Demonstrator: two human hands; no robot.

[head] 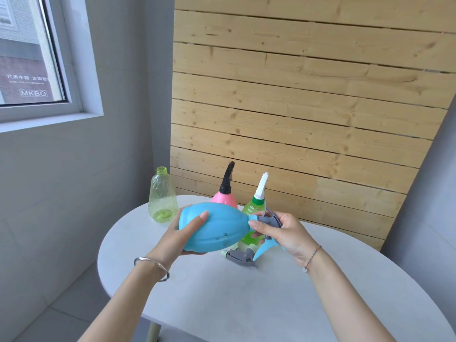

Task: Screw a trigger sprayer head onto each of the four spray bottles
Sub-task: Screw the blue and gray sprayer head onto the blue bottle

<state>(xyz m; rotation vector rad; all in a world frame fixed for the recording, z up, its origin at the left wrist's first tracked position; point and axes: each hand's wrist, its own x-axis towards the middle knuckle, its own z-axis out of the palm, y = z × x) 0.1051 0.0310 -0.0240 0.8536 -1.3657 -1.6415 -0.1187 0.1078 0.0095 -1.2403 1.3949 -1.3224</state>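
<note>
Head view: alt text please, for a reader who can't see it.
A left hand holds a blue bottle sideways over a white table; the right hand grips a grey sprayer head at its neck. Behind stand a pink bottle and a green bottle with heads, and a headless yellow-green bottle.

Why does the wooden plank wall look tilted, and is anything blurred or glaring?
Head view: the wide-angle lens bends and leans the pale wooden plank wall; soft daylight, seemingly from the window at left, leaves faint shadows on the rounded white table; no harsh glare; the matte blue plastic bottle in the left hand and the grey trigger sprayer head in the right hand look sharp.
</note>
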